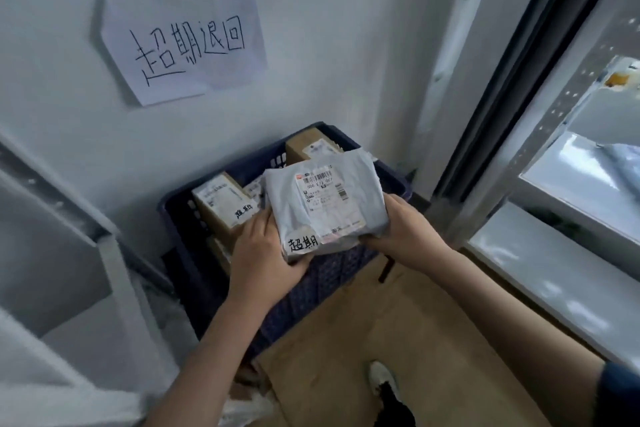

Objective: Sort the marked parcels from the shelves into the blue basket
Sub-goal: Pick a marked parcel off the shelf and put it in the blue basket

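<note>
A grey plastic mailer parcel (323,204) with a shipping label and a handwritten white sticker hangs just above the blue basket (180,218). My left hand (265,256) grips its near left corner and my right hand (405,225) grips its right edge. Inside the basket lie cardboard parcels: one brown box with a handwritten sticker (223,204) at the left and another brown box (308,146) at the far side. The mailer hides the middle of the basket.
A handwritten paper sign (183,45) is stuck on the white wall above the basket. A white shelf frame (69,253) stands at the left, a metal shelf post (540,135) and window at the right. Brown cardboard (398,340) covers the floor; my shoe (382,378) is on it.
</note>
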